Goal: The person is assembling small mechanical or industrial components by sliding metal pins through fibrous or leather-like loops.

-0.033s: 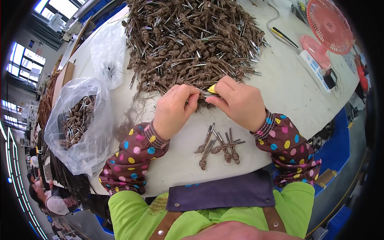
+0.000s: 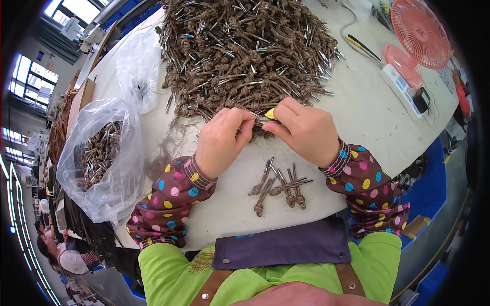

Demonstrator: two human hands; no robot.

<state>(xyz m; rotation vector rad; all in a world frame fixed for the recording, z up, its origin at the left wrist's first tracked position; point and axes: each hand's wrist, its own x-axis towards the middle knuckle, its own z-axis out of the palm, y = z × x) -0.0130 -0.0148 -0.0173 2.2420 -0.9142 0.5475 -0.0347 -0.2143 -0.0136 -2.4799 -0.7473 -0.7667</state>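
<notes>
My left hand (image 2: pixel 223 142) and my right hand (image 2: pixel 308 131) meet at the near edge of a large heap of knotted brown cords with silvery metal tips (image 2: pixel 245 56). Both hands are closed in a pinch, fingertips almost touching. A thin, greyish length runs between them, with a bit of brown knotted cord (image 2: pixel 259 133) below it. A small yellow piece (image 2: pixel 270 113) shows at my right fingers; the rest of it is hidden. Closer to me, several knotted cords (image 2: pixel 289 189) lie loosely crossed on the white table (image 2: pixel 229 214).
Left of the hands, a clear plastic bag (image 2: pixel 120 176) holds more such cords. Another clear bag (image 2: pixel 138 61) lies behind it. At the far right are a pink fan (image 2: pixel 421 33), a white power strip (image 2: pixel 401 89) and a black-and-yellow stick-like tool (image 2: pixel 363 48). Brown fluff lies by my left wrist.
</notes>
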